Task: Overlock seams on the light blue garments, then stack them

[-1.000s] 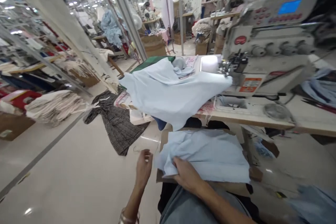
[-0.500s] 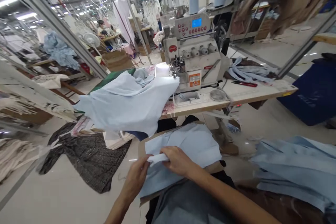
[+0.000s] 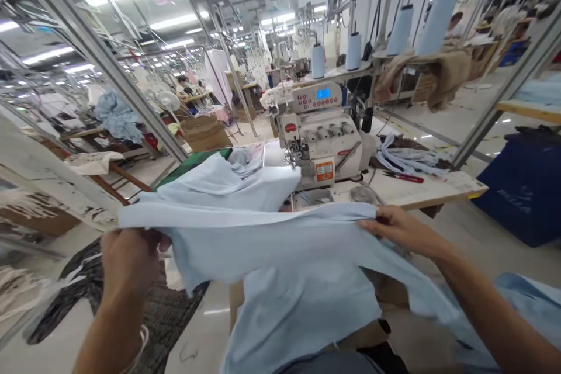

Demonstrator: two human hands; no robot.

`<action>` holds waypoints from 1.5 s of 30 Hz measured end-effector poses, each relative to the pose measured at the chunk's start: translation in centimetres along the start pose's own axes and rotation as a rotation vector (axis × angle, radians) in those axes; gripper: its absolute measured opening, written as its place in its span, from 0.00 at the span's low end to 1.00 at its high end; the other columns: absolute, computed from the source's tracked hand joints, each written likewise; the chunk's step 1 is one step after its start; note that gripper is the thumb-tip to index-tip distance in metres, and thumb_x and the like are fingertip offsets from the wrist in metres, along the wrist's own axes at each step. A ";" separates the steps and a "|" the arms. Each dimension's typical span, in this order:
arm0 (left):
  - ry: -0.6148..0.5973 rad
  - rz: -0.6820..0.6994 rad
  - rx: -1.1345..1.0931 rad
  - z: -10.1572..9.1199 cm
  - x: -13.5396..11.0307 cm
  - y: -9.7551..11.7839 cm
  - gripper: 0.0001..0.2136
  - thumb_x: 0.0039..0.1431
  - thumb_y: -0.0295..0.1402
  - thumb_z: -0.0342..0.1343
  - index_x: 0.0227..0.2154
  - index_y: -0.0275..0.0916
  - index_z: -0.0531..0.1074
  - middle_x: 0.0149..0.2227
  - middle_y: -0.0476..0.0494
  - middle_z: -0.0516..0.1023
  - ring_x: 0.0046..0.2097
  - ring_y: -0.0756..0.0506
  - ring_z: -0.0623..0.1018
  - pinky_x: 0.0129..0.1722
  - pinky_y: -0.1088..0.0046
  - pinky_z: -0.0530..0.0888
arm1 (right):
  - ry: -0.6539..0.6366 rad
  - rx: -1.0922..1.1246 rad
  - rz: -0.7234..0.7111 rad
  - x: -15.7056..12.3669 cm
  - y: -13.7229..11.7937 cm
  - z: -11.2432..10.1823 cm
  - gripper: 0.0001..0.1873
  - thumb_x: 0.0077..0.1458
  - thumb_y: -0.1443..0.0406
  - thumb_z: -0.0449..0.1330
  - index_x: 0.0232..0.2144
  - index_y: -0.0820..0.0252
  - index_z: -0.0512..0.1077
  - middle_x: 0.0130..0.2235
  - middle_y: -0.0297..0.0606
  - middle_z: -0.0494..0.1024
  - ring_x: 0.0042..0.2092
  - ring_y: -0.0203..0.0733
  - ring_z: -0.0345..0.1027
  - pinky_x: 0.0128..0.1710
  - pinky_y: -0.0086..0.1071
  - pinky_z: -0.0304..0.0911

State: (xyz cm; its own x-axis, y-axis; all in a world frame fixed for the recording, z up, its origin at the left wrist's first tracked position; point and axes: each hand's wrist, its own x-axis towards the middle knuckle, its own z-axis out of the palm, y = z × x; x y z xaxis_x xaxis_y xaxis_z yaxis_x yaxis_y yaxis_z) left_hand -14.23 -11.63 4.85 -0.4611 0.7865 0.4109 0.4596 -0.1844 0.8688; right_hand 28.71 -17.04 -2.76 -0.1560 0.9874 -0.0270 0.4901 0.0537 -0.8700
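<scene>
Cloth (image 3: 280, 251), pale blue and soft, is lifted and spread wide in front of the person, above a sheet of cardboard (image 3: 236, 298) across the lap. The left hand (image 3: 129, 263) is closed around the cloth's far-left end, its fingers curled and partly hidden by the fabric. The right hand (image 3: 398, 228) reaches out with fingers extended and pinches the top edge near the right end. The middle of the cloth sags between them and falls toward the lap.

Beyond it, an overlock sewing machine (image 3: 319, 140) sits on a wooden bench (image 3: 421, 201), with a heap of pale blue fabric (image 3: 228, 187) over green cloth (image 3: 193, 166) at the bench's left end. Near the right end lie red-handled scissors (image 3: 403, 177) just below a bundle of blue strips (image 3: 407, 160). Thread cones (image 3: 353, 51) stand behind the machine. A dark patterned garment (image 3: 131, 304) lies on the floor at left.
</scene>
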 end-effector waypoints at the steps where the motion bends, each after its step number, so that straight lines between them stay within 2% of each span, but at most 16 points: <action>1: -0.001 -0.005 0.012 0.1 1.7 0.2 0.04 0.46 0.32 0.47 0.21 0.40 0.59 0.16 0.56 0.56 0.17 0.52 0.60 0.15 0.76 0.58 | -0.004 0.038 0.009 0.4 -0.7 0.5 0.24 0.53 0.46 0.57 0.20 0.59 0.64 0.22 0.30 0.64 0.26 0.34 0.57 0.25 0.27 0.51; 4: 0.011 0.008 0.135 0.3 6.4 0.0 0.08 0.50 0.36 0.48 0.19 0.40 0.59 0.15 0.56 0.53 0.18 0.52 0.57 0.17 0.76 0.55 | -0.057 0.172 0.009 2.0 -2.1 4.7 0.27 0.54 0.43 0.54 0.21 0.59 0.63 0.23 0.30 0.64 0.26 0.33 0.57 0.25 0.26 0.53; 10: -0.060 0.173 0.435 0.7 15.2 -1.3 0.15 0.56 0.41 0.51 0.19 0.37 0.68 0.20 0.52 0.64 0.27 0.50 0.64 0.27 0.74 0.58 | -0.213 0.492 0.089 5.8 -4.1 15.9 0.30 0.55 0.39 0.44 0.27 0.58 0.62 0.22 0.34 0.71 0.26 0.38 0.69 0.28 0.32 0.67; 13: -0.076 0.226 0.547 2.1 19.0 -2.0 0.13 0.61 0.37 0.49 0.25 0.35 0.70 0.24 0.51 0.67 0.31 0.50 0.66 0.32 0.73 0.61 | -0.196 0.524 0.107 8.1 -4.8 19.2 0.29 0.54 0.38 0.44 0.28 0.57 0.60 0.19 0.35 0.72 0.23 0.39 0.70 0.25 0.32 0.67; 16: -0.113 0.236 0.631 4.5 20.3 -3.1 0.07 0.59 0.31 0.52 0.29 0.33 0.70 0.27 0.47 0.71 0.33 0.48 0.69 0.35 0.72 0.64 | -0.148 0.470 0.135 9.8 -4.9 20.9 0.29 0.55 0.38 0.42 0.26 0.56 0.58 0.19 0.36 0.73 0.23 0.42 0.71 0.23 0.32 0.67; 19: -0.142 0.273 0.681 6.9 16.7 -4.5 0.04 0.54 0.27 0.57 0.33 0.34 0.70 0.36 0.41 0.73 0.40 0.44 0.71 0.41 0.68 0.66 | -0.098 0.338 0.128 9.5 -3.8 20.9 0.29 0.58 0.40 0.42 0.25 0.57 0.62 0.21 0.37 0.74 0.23 0.42 0.71 0.23 0.32 0.66; 22: -0.237 0.462 0.598 7.4 7.7 -6.2 0.05 0.59 0.27 0.52 0.38 0.37 0.68 0.39 0.41 0.73 0.42 0.44 0.72 0.43 0.69 0.68 | -0.061 0.132 0.086 6.7 -0.2 19.4 0.24 0.60 0.46 0.47 0.33 0.57 0.71 0.30 0.38 0.77 0.30 0.41 0.72 0.34 0.33 0.66; 24: -0.535 0.567 0.448 6.3 -0.1 -7.5 0.05 0.63 0.29 0.48 0.35 0.39 0.68 0.31 0.47 0.71 0.33 0.48 0.72 0.37 0.72 0.69 | -0.106 -0.010 0.074 3.7 3.5 18.1 0.17 0.60 0.52 0.50 0.36 0.55 0.73 0.36 0.38 0.78 0.35 0.42 0.72 0.40 0.35 0.65; 26: -0.987 0.510 0.388 4.4 -7.7 -9.1 0.06 0.63 0.29 0.47 0.31 0.39 0.67 0.29 0.48 0.72 0.32 0.49 0.72 0.33 0.75 0.68 | -0.182 -0.137 0.078 0.3 7.7 17.3 0.12 0.56 0.59 0.54 0.35 0.55 0.75 0.40 0.40 0.78 0.41 0.45 0.72 0.44 0.37 0.65; 27: -1.137 0.434 0.406 3.4 -11.1 -10.0 0.06 0.63 0.29 0.48 0.31 0.39 0.68 0.31 0.47 0.73 0.34 0.48 0.73 0.34 0.74 0.68 | -0.212 -0.198 0.079 -1.4 9.8 17.1 0.11 0.53 0.63 0.56 0.37 0.55 0.76 0.43 0.41 0.77 0.46 0.47 0.70 0.47 0.40 0.64; 29: -1.281 0.273 0.523 1.8 -16.4 -12.0 0.03 0.59 0.29 0.53 0.35 0.39 0.69 0.37 0.45 0.75 0.40 0.45 0.74 0.40 0.70 0.70 | -0.250 -0.313 0.072 -4.0 13.4 17.1 0.19 0.44 0.69 0.59 0.41 0.54 0.75 0.48 0.42 0.75 0.52 0.53 0.67 0.50 0.46 0.62; 30: -1.311 0.214 0.613 1.3 -18.1 -13.0 0.08 0.56 0.29 0.55 0.39 0.40 0.69 0.41 0.43 0.75 0.43 0.42 0.73 0.44 0.67 0.69 | -0.262 -0.362 0.064 -4.8 14.7 17.2 0.23 0.40 0.71 0.59 0.42 0.53 0.75 0.49 0.43 0.75 0.52 0.55 0.66 0.50 0.48 0.61; 33: -1.356 0.142 0.831 0.4 -20.4 -15.2 0.14 0.54 0.24 0.54 0.44 0.39 0.68 0.46 0.41 0.73 0.48 0.39 0.71 0.49 0.58 0.66 | -0.291 -0.454 0.006 -5.6 16.8 17.4 0.19 0.43 0.72 0.58 0.39 0.53 0.75 0.42 0.41 0.77 0.46 0.53 0.70 0.45 0.48 0.63; 37: -1.377 0.203 0.839 0.3 -19.7 -15.6 0.09 0.57 0.23 0.49 0.39 0.39 0.67 0.44 0.42 0.71 0.46 0.41 0.69 0.47 0.61 0.67 | -0.261 -0.481 -0.116 -5.2 16.4 16.3 0.09 0.56 0.66 0.53 0.34 0.54 0.73 0.39 0.40 0.76 0.44 0.47 0.70 0.45 0.42 0.65; 40: -1.430 0.323 0.784 0.8 -19.5 -15.0 0.09 0.57 0.27 0.53 0.41 0.40 0.66 0.45 0.42 0.70 0.46 0.41 0.69 0.46 0.62 0.67 | -0.216 -0.481 -0.178 -6.0 15.9 15.3 0.11 0.60 0.64 0.51 0.36 0.54 0.73 0.41 0.42 0.75 0.45 0.45 0.70 0.47 0.38 0.65; 45: -1.619 0.602 0.816 2.6 -20.7 -15.5 0.08 0.53 0.22 0.52 0.36 0.38 0.66 0.43 0.39 0.70 0.46 0.39 0.69 0.46 0.61 0.67 | -0.181 -0.487 -0.182 -7.9 16.3 15.3 0.10 0.57 0.65 0.53 0.39 0.54 0.73 0.45 0.42 0.75 0.49 0.48 0.70 0.50 0.42 0.65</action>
State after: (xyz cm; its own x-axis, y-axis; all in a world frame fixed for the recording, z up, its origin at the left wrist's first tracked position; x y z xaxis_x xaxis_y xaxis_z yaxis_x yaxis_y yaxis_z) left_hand -9.84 -23.50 -17.83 0.6992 0.5401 -0.4684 0.6818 -0.7010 0.2094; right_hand 24.80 -26.21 -24.21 -0.3992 0.9167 -0.0184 0.7749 0.3265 -0.5412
